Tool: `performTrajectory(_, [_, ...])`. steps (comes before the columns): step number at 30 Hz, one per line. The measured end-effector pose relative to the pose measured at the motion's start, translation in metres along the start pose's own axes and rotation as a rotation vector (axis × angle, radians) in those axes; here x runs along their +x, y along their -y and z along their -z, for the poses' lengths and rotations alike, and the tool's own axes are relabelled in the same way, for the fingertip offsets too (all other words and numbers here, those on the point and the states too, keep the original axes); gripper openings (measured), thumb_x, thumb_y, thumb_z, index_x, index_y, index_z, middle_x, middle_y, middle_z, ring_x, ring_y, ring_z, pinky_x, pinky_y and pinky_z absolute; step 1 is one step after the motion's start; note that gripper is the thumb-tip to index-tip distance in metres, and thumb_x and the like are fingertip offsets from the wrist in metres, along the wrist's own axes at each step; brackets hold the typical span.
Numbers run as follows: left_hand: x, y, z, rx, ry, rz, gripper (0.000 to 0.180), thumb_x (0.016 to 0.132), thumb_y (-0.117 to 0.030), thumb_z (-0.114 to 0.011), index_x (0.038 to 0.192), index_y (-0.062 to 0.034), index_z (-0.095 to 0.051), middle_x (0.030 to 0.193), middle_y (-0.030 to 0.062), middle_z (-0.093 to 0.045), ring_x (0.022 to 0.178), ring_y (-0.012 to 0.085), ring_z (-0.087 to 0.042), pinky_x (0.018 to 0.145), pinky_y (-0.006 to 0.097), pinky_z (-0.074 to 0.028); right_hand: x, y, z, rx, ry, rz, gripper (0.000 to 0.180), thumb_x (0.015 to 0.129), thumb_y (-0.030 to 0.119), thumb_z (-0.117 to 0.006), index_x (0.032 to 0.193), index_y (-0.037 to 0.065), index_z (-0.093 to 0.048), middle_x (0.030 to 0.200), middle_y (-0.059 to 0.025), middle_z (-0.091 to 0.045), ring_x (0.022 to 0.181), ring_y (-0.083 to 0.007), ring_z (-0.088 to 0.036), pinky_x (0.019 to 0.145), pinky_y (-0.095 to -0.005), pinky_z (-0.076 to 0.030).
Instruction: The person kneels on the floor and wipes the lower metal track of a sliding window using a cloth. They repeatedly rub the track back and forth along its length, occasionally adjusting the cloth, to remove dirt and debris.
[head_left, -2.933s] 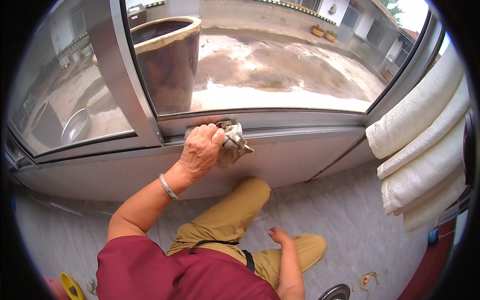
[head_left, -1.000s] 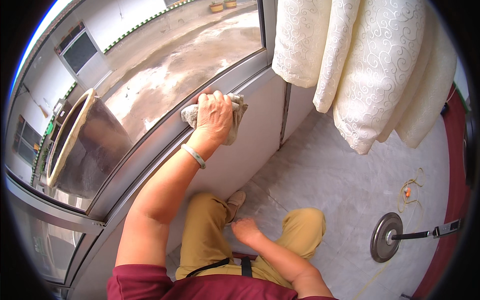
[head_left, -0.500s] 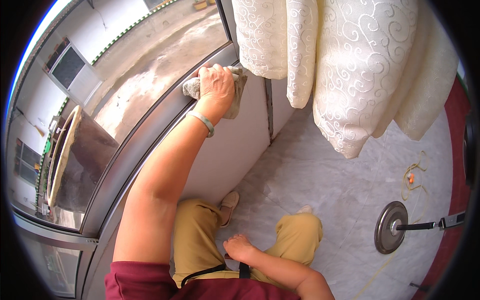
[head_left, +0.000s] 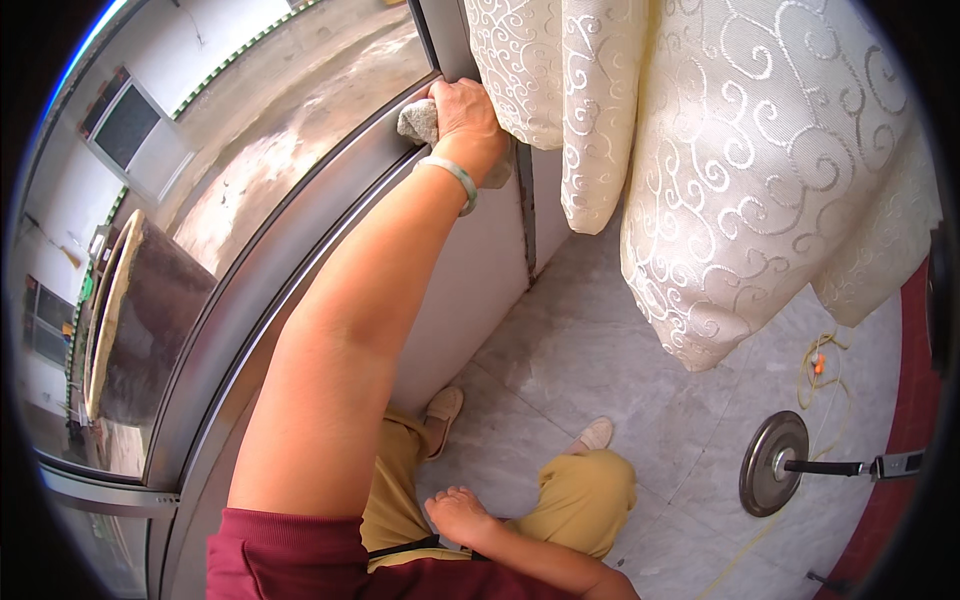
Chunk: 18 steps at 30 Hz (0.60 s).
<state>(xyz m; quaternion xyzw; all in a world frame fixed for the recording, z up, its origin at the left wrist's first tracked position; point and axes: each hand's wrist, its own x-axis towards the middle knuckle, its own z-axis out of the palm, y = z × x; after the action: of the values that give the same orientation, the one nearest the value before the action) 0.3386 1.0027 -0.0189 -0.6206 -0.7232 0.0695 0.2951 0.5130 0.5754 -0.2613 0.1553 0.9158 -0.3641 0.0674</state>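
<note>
My left hand (head_left: 468, 118) is closed on a grey cleaning cloth (head_left: 418, 122) and presses it against the metal window frame (head_left: 350, 165), close to the corner by the curtain. A pale green bangle (head_left: 455, 178) circles that wrist. Some of the cloth is hidden beneath the palm, and a bit of it shows below the hand. Low in front of my body, my right hand (head_left: 460, 516) hangs by my thigh with its fingers loosely curled and nothing visible in them.
Cream curtains (head_left: 740, 190) with a swirl pattern hang at the upper right. On the marble floor stands a round metal base (head_left: 775, 463) with a pole, near a yellow cord (head_left: 808, 372). Through the glass, a large round vat (head_left: 150, 310) shows in the yard.
My left hand has slid the cloth up and to the right along the frame, nearer the corner. My right hand has shifted slightly left and down.
</note>
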Motion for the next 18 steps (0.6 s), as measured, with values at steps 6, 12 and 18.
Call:
performTrajectory(6, [-0.011, 0.017, -0.004, 0.017, -0.081, -0.008, 0.027, 0.083, -0.028, -0.065, 0.105, -0.0125, -0.071, 0.098, 0.0084, -0.067, 0.096, 0.0244, -0.064, 0.081, 0.042, -0.041, 0.009, -0.028, 0.01, -0.038, 0.054, -0.118, 0.021, 0.086, 0.019, -0.06, 0.1, 0.005, -0.067, 0.101, -0.0146, -0.071, 0.101, -0.0319, -0.066, 0.087, -0.0443, -0.051])
performTrajectory(12, [-0.059, 0.038, -0.008, 0.031, -0.248, 0.037, 0.018, 0.087, -0.019, -0.055, 0.096, -0.0105, -0.067, 0.092, 0.0077, -0.061, 0.09, 0.0242, -0.06, 0.082, 0.039, -0.04, 0.029, -0.038, 0.035, -0.071, 0.1, -0.19, 0.025, 0.094, 0.026, -0.058, 0.105, 0.004, -0.063, 0.106, -0.0168, -0.068, 0.103, -0.0366, -0.063, 0.089, -0.0476, -0.049])
performTrajectory(18, [-0.121, 0.069, 0.002, -0.11, -0.34, 0.044, 0.01, 0.085, -0.017, -0.056, 0.09, -0.0133, -0.062, 0.089, 0.0047, -0.057, 0.089, 0.0214, -0.057, 0.081, 0.038, -0.04, 0.047, -0.044, 0.037, -0.088, 0.22, -0.24, 0.028, 0.095, 0.027, -0.057, 0.111, 0.004, -0.063, 0.111, -0.0173, -0.068, 0.106, -0.0372, -0.063, 0.089, -0.0477, -0.05])
